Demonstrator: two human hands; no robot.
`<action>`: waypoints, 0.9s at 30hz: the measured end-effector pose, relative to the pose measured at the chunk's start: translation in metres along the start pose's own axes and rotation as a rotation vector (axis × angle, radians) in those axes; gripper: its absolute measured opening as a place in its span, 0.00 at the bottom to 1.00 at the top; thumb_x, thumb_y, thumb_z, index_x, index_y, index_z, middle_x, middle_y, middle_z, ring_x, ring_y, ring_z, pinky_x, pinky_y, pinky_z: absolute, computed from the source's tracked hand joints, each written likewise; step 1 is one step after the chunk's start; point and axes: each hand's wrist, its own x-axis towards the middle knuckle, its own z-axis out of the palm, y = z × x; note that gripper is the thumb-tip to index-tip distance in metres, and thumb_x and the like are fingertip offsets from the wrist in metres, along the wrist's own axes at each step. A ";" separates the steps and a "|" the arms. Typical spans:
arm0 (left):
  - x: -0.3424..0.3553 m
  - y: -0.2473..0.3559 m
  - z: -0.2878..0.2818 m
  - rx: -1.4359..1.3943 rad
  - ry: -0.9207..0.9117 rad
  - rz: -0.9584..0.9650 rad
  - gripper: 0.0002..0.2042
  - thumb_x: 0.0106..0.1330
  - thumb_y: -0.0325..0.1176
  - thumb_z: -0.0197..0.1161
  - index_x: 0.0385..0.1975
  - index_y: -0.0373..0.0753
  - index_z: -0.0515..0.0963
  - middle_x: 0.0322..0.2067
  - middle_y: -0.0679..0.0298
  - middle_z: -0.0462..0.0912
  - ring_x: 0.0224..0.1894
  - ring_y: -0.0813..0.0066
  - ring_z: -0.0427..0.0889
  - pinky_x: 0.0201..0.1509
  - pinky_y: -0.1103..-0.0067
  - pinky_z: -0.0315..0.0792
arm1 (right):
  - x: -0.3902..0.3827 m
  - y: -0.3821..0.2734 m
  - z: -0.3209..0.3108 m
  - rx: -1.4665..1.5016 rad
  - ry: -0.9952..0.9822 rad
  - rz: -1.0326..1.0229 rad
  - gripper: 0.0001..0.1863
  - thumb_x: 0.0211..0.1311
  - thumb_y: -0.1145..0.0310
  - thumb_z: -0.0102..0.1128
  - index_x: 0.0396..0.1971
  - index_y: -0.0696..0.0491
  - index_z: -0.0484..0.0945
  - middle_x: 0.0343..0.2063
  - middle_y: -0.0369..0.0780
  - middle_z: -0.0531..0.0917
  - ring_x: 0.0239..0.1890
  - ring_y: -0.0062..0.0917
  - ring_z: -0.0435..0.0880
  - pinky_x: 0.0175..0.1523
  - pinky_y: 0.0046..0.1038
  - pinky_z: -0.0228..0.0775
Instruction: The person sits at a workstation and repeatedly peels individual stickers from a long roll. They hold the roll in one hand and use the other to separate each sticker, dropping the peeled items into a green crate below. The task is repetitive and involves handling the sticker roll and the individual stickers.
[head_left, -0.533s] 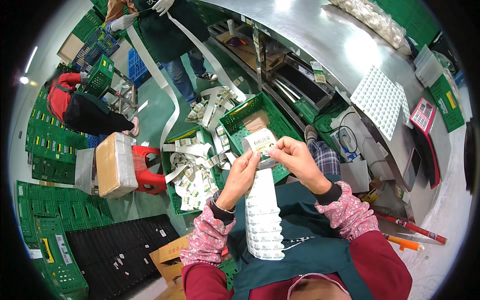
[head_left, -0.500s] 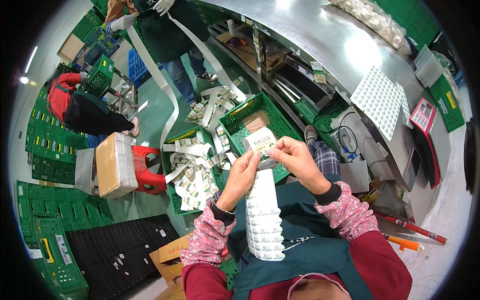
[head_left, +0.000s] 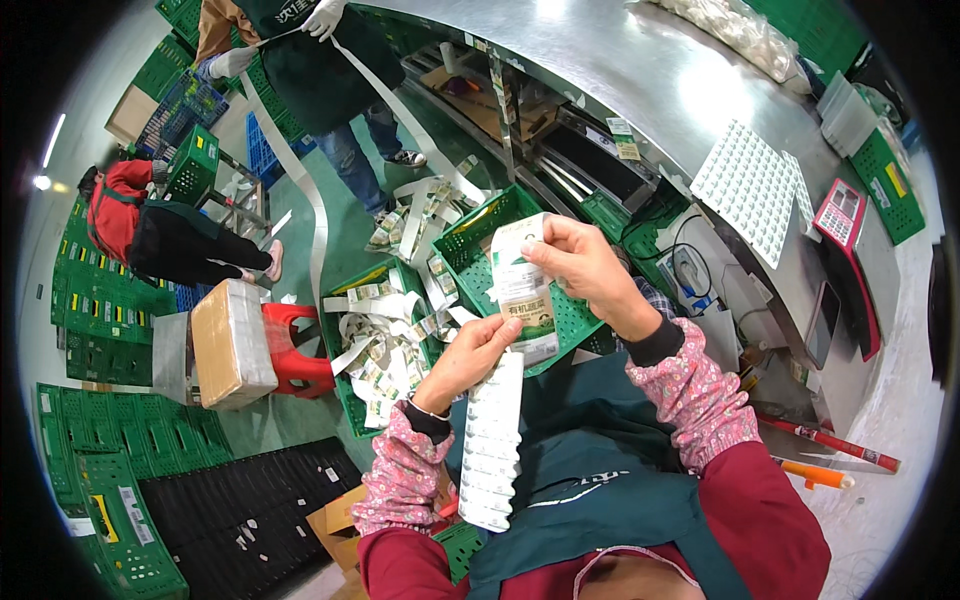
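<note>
Green-and-white label strip (head_left: 526,292) now drawn out longer, pinched at its top by right hand (head_left: 588,270) and lower down by left hand (head_left: 466,362), farther apart than half a second ago, likely leaving more printed face workable, with green crate (head_left: 578,322) just beyond both.

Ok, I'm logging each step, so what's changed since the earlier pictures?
The right grip has moved forward, away from the left grip, stretching the long white, green-printed paper label strip out between them. The hanging white, scallop-edged paper sticker strip has swung leftward. Both grips kept hold; nothing was visibly let go. The red plastic stool stayed put.
</note>
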 end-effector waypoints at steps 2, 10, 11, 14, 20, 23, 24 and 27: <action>-0.004 0.013 0.003 -0.146 0.067 -0.048 0.17 0.73 0.44 0.50 0.38 0.34 0.76 0.25 0.74 0.74 0.27 0.90 0.66 0.28 0.87 0.62 | 0.001 -0.003 0.000 -0.093 -0.005 0.102 0.11 0.65 0.62 0.58 0.35 0.56 0.74 0.22 0.28 0.75 0.21 0.06 0.68 0.21 0.13 0.57; -0.001 0.013 0.013 -0.357 0.293 -0.024 0.17 0.73 0.45 0.50 0.32 0.37 0.75 0.22 0.75 0.70 0.21 0.89 0.65 0.23 0.88 0.60 | -0.044 0.040 0.021 -0.072 0.066 -0.110 0.11 0.60 0.76 0.59 0.41 0.60 0.70 0.36 0.35 0.75 0.38 0.12 0.73 0.38 0.15 0.71; 0.001 0.012 0.015 -0.315 0.309 0.005 0.16 0.73 0.44 0.49 0.34 0.37 0.76 0.22 0.75 0.71 0.22 0.90 0.67 0.23 0.88 0.61 | -0.045 0.036 0.027 -0.054 0.108 -0.152 0.10 0.60 0.76 0.59 0.40 0.61 0.71 0.34 0.36 0.76 0.35 0.12 0.74 0.35 0.16 0.71; -0.002 0.019 0.022 -0.348 0.317 -0.005 0.16 0.74 0.43 0.48 0.37 0.36 0.76 0.24 0.75 0.73 0.23 0.90 0.69 0.24 0.87 0.63 | -0.048 0.035 0.033 -0.204 0.159 -0.151 0.09 0.60 0.76 0.59 0.39 0.61 0.72 0.30 0.36 0.77 0.31 0.13 0.75 0.34 0.16 0.72; 0.001 0.002 0.021 0.092 0.392 0.106 0.17 0.75 0.41 0.46 0.33 0.32 0.75 0.25 0.72 0.76 0.25 0.85 0.71 0.29 0.84 0.68 | -0.046 0.040 0.038 -0.827 0.303 -0.448 0.15 0.54 0.72 0.63 0.41 0.56 0.71 0.32 0.43 0.78 0.27 0.37 0.81 0.28 0.32 0.72; 0.001 0.010 0.021 0.187 0.445 0.203 0.15 0.73 0.38 0.49 0.31 0.30 0.73 0.16 0.62 0.73 0.18 0.78 0.70 0.23 0.76 0.64 | -0.041 0.029 0.028 -0.828 0.361 -0.337 0.22 0.52 0.67 0.67 0.45 0.56 0.69 0.39 0.41 0.76 0.27 0.33 0.81 0.33 0.29 0.72; 0.003 0.010 0.020 0.136 0.427 0.225 0.15 0.73 0.38 0.49 0.33 0.31 0.73 0.17 0.63 0.73 0.19 0.78 0.70 0.23 0.76 0.64 | -0.036 0.030 0.018 -0.576 0.290 -0.223 0.18 0.54 0.67 0.67 0.41 0.57 0.72 0.34 0.36 0.78 0.26 0.21 0.78 0.33 0.22 0.69; 0.002 0.023 0.016 -0.020 0.322 0.162 0.13 0.73 0.38 0.50 0.42 0.33 0.73 0.20 0.69 0.73 0.23 0.82 0.68 0.24 0.79 0.64 | -0.030 0.013 0.003 0.058 -0.061 0.148 0.07 0.59 0.70 0.63 0.31 0.57 0.76 0.25 0.30 0.78 0.28 0.09 0.72 0.32 0.15 0.63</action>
